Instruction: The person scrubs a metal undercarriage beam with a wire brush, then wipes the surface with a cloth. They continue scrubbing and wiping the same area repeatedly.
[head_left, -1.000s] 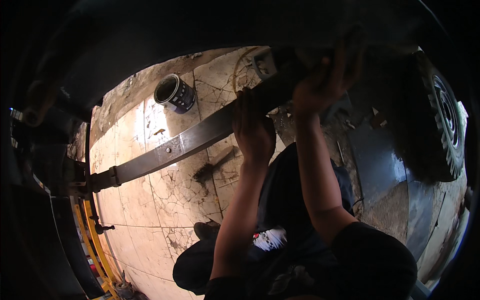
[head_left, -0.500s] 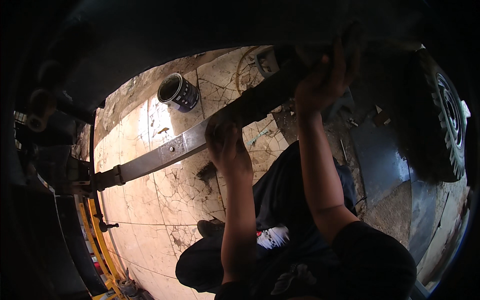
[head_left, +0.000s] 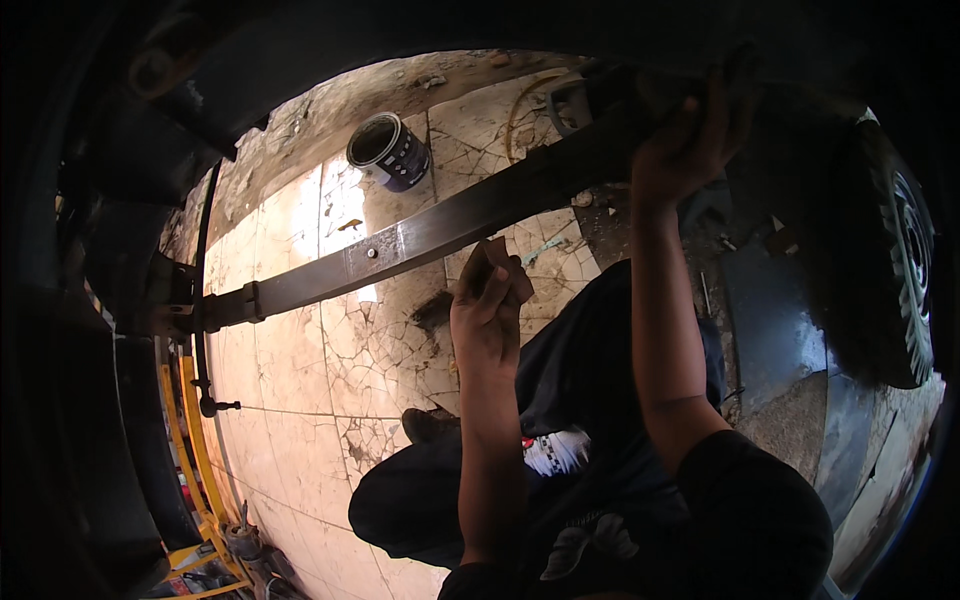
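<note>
- Dark grey metal bar, long and flat (head_left: 345,262): runs slantwise across the view above the floor, its left end at dark metal fittings, its right end lost in shadow near the right hand.
- Small brown folded piece, flat-sided, material uncertain (head_left: 521,283): held in the left hand, just below the bar.
- Left hand (head_left: 487,315): thumb and fingers closed on the brown piece. Half a second ago this hand was up against the bar; now it stands apart from it — so the piece, it seems, is off the metal for the moment.
- Right hand (head_left: 692,150): raised at the shadowed end of the bar, much as before; whether it grips or merely rests, cannot tell. Hands well apart.
- Open round tin, dark blue with pale markings (head_left: 405,168): upright on the floor beyond the bar.
- Cream tiled floor, cracked (head_left: 275,375): beneath all.
- Black tyre with grey rim (head_left: 905,250): far right.
- Yellow metal frame (head_left: 197,435): lower left.
</note>
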